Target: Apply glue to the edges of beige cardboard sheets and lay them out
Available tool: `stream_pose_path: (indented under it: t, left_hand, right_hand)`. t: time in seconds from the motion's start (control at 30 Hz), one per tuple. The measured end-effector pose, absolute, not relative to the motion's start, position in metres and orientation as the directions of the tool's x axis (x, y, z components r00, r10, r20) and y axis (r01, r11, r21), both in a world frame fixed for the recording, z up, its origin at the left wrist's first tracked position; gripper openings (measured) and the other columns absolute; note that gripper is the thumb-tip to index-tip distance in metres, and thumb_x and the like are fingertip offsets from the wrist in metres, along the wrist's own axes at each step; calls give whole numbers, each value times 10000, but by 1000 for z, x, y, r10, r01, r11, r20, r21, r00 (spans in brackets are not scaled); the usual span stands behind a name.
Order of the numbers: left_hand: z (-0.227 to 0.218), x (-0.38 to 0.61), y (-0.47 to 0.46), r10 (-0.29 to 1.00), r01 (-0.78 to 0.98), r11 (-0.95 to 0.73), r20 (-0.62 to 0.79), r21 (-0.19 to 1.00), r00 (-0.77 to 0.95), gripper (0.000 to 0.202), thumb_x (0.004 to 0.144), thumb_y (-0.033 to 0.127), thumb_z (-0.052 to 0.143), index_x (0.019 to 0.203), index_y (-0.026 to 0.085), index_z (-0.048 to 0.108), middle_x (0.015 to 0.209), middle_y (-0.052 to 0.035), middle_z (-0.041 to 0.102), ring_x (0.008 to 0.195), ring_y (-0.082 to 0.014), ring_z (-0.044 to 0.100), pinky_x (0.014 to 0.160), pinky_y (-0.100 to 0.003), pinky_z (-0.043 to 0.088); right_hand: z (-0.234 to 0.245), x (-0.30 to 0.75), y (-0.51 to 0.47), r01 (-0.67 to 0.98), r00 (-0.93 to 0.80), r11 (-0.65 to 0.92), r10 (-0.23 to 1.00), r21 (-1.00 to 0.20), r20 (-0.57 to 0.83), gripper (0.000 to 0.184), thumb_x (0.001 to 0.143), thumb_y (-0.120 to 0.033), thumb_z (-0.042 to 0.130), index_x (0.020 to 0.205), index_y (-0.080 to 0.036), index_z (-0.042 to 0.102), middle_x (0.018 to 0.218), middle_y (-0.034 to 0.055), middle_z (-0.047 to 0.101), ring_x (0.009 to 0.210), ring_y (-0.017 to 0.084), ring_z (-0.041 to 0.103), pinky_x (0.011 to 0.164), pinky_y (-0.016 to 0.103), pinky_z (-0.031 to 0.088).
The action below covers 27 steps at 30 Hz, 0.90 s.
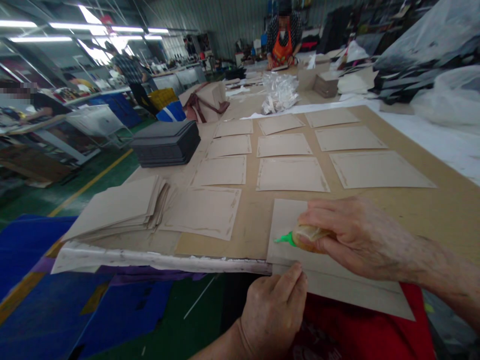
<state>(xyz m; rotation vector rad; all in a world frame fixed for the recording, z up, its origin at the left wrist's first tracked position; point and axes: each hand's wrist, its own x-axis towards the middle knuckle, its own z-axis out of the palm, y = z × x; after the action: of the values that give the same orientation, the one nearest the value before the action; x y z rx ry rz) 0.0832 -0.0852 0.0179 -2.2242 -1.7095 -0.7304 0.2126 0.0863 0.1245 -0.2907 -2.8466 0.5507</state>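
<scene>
My right hand (356, 235) is wrapped round a small glue bottle (305, 237) with a green nozzle, its tip touching a grey cardboard sheet (288, 220) at the table's near edge. My left hand (275, 307) is closed, with its thumb and fingers pinching the sheet's lower left edge. The sheet overhangs the table toward me, above a red cloth (360, 330).
Several cardboard sheets (290, 174) with glue lines lie in rows across the brown table (442, 200). A loose pile of sheets (120, 207) sits at left, a dark stack (167, 142) behind it. Plastic bags (279, 92) lie farther back. A person in an orange apron (283, 40) works at the far end; other people stand at left.
</scene>
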Motion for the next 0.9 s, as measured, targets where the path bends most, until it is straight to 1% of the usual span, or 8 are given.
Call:
stream_pose_path:
  t: [0.1,0.2,0.33,0.37,0.53,0.63,0.8,0.9]
  left_hand:
    - [18,83,-85,838,953,-281,513,113,186,388,1034,152,321,1038,120,708,1142,-69,757,704,-158,722,573,-277,592]
    - [19,84,-85,838,954,-277,514,117,181,368,1026,140,339,1036,120,706,1151,-74,754,704,-157,722,580,-277,594]
    - [19,84,-84,837,951,-285,515,123,184,363,1020,134,343,1022,121,705,1132,-74,759,694,-156,721,576,-277,600]
    - [18,84,-84,835,950,-285,520,124,183,367,1020,134,338,1016,122,705,1124,-71,761,688,-156,720,565,-277,597]
    - [16,84,-83,813,955,-277,557,111,171,374,1020,131,323,999,131,696,1099,-56,768,644,-155,712,506,-288,572]
    - [14,83,-83,803,952,-286,569,111,175,349,1014,124,344,990,135,691,1093,-54,769,620,-149,706,504,-285,567]
    - [14,82,-80,793,950,-293,583,111,176,339,1012,122,349,978,139,685,1077,-53,770,619,-145,705,524,-281,578]
    - [14,81,-79,793,950,-295,581,101,184,373,1022,121,314,977,143,684,1071,-49,770,616,-140,704,522,-273,576]
  right_hand:
    - [128,209,89,110,-973,912,180,-395,145,230,996,-238,474,800,-194,586,754,7,568,652,165,504,603,333,269]
    - [133,205,93,152,-963,941,210,-304,170,216,992,-246,482,817,-193,598,761,13,578,657,171,528,603,326,277]
    - [138,201,103,173,-968,929,222,-328,117,224,976,-286,537,772,-205,581,767,3,602,685,172,555,607,310,299]
    - [137,199,107,184,-966,931,231,-314,118,222,975,-290,534,776,-206,583,776,6,610,689,176,559,612,311,303]
    - [127,191,132,358,-909,916,386,-183,157,194,953,-332,547,827,-197,605,843,32,640,747,214,595,640,329,320]
    - [123,187,141,402,-892,906,420,-130,168,212,959,-347,530,831,-196,605,867,39,647,768,228,601,636,336,312]
    - [124,183,145,367,-905,904,401,-221,140,222,951,-354,527,816,-204,620,814,21,640,764,208,593,656,321,328]
    - [125,180,148,405,-882,891,439,-204,169,216,940,-333,530,794,-187,596,819,42,637,769,220,582,652,326,303]
